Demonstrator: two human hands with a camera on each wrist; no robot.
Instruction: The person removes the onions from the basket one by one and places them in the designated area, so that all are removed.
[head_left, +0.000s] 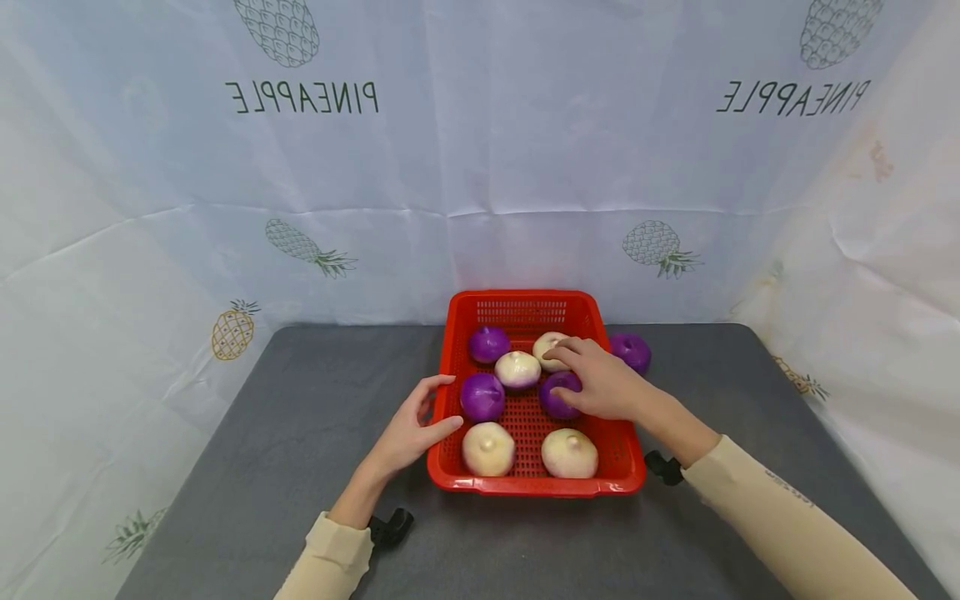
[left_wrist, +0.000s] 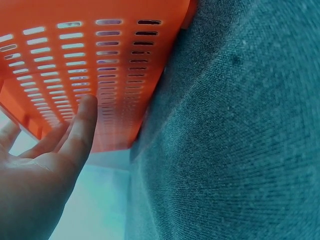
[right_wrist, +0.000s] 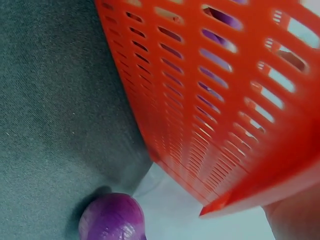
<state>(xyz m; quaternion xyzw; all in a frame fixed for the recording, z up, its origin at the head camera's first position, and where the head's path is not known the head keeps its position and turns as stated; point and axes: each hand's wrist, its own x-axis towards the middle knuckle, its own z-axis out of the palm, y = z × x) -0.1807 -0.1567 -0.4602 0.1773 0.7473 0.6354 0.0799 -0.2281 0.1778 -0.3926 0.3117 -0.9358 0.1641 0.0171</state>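
A red plastic basket with slotted walls holds several turnips, some showing purple and others pale side up. My left hand is at the basket's left side, fingers and thumb spread at the rim; the left wrist view has its fingers against the slotted outer wall. Over the basket's right side reaches my right hand. Its fingertips overlap a pale turnip, and its thumb lies over a purple turnip. In the right wrist view the basket wall hides most of this hand.
Another purple turnip lies on the dark grey table, outside the basket at its back right; the right wrist view shows this turnip too. A white curtain printed with pineapples hangs behind the table and along its sides.
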